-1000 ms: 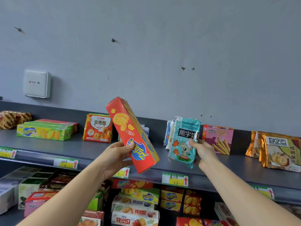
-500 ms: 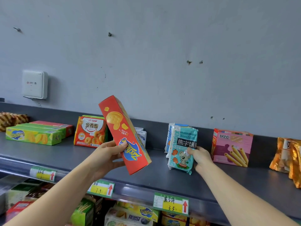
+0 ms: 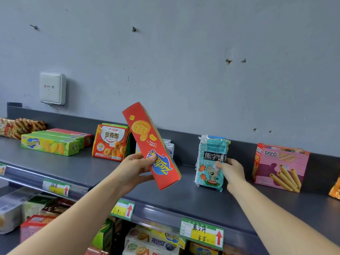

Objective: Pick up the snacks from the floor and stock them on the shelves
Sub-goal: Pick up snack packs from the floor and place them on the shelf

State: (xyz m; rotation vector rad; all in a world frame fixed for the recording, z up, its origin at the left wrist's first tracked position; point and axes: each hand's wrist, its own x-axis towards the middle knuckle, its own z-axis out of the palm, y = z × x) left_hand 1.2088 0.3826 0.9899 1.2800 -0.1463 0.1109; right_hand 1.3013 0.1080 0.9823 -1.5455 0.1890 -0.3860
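Right hand closed on teal pack, standing it on top shelf left of pink box; left hand grips red box above shelf, unplaced.

Red cracker box, blue logo; teal packet, mouse-like cartoon; pink box.
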